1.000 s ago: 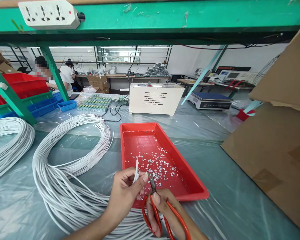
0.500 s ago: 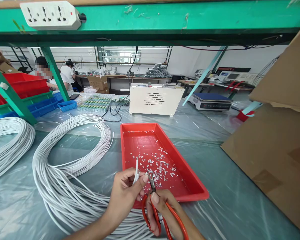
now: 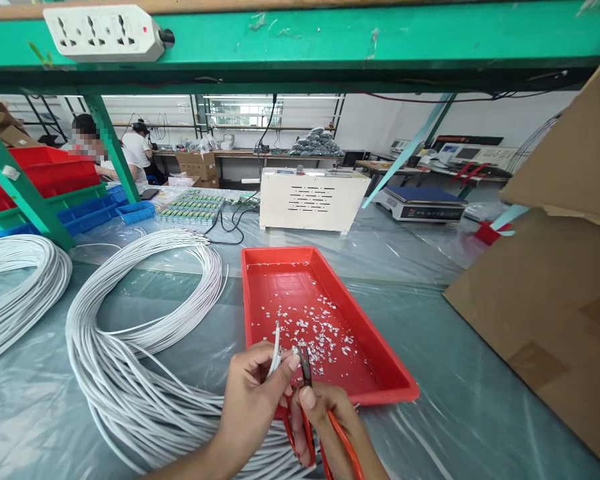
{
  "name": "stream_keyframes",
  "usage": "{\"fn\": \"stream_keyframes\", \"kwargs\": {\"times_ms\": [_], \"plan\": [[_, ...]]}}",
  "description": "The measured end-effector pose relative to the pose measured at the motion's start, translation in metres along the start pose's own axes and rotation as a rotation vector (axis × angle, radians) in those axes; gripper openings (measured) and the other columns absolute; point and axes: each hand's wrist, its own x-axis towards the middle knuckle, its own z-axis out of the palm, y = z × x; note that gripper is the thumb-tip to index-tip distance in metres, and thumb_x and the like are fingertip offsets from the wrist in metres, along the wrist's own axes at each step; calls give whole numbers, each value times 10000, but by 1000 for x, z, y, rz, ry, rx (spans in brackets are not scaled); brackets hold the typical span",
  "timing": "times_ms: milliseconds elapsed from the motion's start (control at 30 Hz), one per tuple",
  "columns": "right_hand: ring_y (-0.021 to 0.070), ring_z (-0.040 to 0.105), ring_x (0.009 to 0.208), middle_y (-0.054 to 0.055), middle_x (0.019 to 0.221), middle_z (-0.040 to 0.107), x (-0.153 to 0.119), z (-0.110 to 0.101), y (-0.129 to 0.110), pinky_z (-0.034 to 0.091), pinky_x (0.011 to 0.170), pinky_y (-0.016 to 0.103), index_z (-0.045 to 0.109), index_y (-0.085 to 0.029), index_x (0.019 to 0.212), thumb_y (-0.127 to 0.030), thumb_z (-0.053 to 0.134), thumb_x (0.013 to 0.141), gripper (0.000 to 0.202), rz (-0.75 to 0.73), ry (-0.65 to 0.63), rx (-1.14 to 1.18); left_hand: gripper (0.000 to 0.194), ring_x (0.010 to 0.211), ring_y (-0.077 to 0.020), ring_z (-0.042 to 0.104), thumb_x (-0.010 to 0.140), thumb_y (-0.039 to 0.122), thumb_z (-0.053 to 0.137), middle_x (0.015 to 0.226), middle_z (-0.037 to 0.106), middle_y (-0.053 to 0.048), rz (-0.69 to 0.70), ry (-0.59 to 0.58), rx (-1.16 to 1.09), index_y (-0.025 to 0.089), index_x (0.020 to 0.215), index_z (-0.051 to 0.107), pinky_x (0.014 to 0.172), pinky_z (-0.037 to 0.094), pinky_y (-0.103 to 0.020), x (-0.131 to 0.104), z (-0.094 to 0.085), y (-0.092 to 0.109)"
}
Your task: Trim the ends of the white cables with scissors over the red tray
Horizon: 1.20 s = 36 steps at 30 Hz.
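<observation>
My left hand [image 3: 257, 387] is closed on white cable [image 3: 276, 348], and one cable end sticks up from its fingers. Another cable end shows between thumb and fingertip, right beside the blades. Orange-handled scissors [image 3: 306, 368] are in my right hand [image 3: 325, 413], the dark blades pointing up and nearly together. Both hands are over the near end of a red tray [image 3: 270, 283], where many small whitish scraps [image 3: 320, 333] lie scattered. A large coil of white cable [image 3: 100, 347] spreads on the left and runs beneath my hands.
A second cable coil [image 3: 55, 280] lies at far left. Behind the tray stand a cream metal box [image 3: 310, 200] and a weighing scale [image 3: 420, 203]. Cardboard [image 3: 545, 320] leans in on the right. A green shelf beam [image 3: 330, 37] crosses overhead. Two people sit in the background.
The scissor blades have come closer together, and the orange handles have drawn in. My right hand has shifted slightly left. The left hand keeps its hold on the cable.
</observation>
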Motion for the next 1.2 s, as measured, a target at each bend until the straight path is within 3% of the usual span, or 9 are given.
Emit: {"fn": "stream_keyframes", "kwargs": {"times_ms": [167, 300, 400, 467, 567, 667, 833, 1067, 1200], "plan": [[111, 434, 377, -15, 404, 490, 9, -21, -16, 336, 425, 227, 467, -193, 533, -594, 389, 802, 489, -176, 310, 52, 316, 448, -80, 424, 771, 329, 590, 487, 463, 24, -32, 6, 7, 117, 539, 556, 432, 336, -187, -3, 0, -4], [100, 407, 405, -34, 430, 454, 16, -29, -18, 309, 424, 216, 507, -175, 533, -493, 553, 754, 390, -91, 266, -134, 302, 386, -64, 388, 762, 365, 593, 435, 451, 44, -114, -26, -68, 115, 595, 577, 399, 315, -178, 1, -3, -5], [124, 454, 520, -31, 532, 500, 21, -31, -13, 356, 495, 220, 604, -161, 680, -369, 701, 647, 232, -72, 291, -221, 272, 399, -68, 414, 755, 347, 609, 449, 475, 37, -90, -25, -85, 111, 619, 611, 420, 336, -182, 2, -4, -4], [156, 505, 625, -16, 611, 555, 22, -32, -12, 399, 589, 242, 641, -163, 770, -316, 736, 605, 244, -89, 324, -207, 237, 415, -71, 433, 746, 318, 626, 461, 492, 32, -76, -25, -85, 110, 633, 632, 436, 350, -183, 1, -3, -3], [130, 494, 589, -39, 569, 531, 20, -30, -15, 399, 586, 227, 667, -176, 768, -281, 743, 601, 211, -81, 281, -85, 180, 423, -71, 446, 719, 283, 660, 473, 497, 35, -72, -27, -91, 111, 665, 659, 441, 365, -181, 0, -2, -4], [71, 391, 465, -72, 473, 440, 16, -25, -16, 337, 484, 186, 679, -184, 740, -299, 744, 611, 185, -36, 244, 40, 159, 430, -76, 455, 692, 272, 683, 506, 509, 30, -64, -12, -101, 115, 674, 670, 436, 385, -185, -1, 0, -7], [41, 320, 421, -77, 439, 427, 14, -23, -8, 251, 430, 172, 659, -165, 737, -360, 747, 611, 248, 45, 241, 157, 124, 479, -85, 469, 709, 229, 664, 594, 522, 9, 7, -17, -41, 124, 643, 666, 458, 397, -192, -2, 0, -10], [51, 340, 415, -71, 425, 439, 13, -24, -10, 256, 430, 179, 639, -156, 700, -361, 726, 631, 233, 25, 256, 142, 141, 587, -121, 496, 745, 184, 618, 622, 542, -17, 103, -28, 86, 124, 627, 665, 532, 391, -201, -5, 1, -8], [59, 350, 432, -77, 434, 435, 15, -23, -16, 279, 451, 182, 614, -154, 620, -278, 757, 559, 199, -21, 265, 110, 122, 574, -122, 493, 743, 187, 619, 619, 545, -18, 122, -29, 129, 123, 654, 672, 519, 381, -200, -6, 2, -11]]}}
